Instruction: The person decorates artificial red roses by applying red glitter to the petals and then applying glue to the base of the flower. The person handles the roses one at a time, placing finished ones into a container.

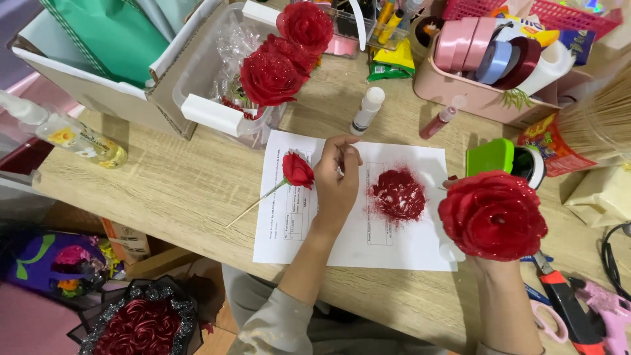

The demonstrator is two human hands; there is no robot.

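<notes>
My right grip (490,260) holds a large rose (493,213) just right of the glitter (397,194); my left grip (338,177) pinches something thin beside it. Best kept over the paper (355,246), catching spills.

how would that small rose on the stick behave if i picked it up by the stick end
The small rose would probably feel very light, since its stick is thin. It looks top-heavy, so it may droop or swing at the bloom. On the paper it would likely pivot rather than roll far.
</notes>
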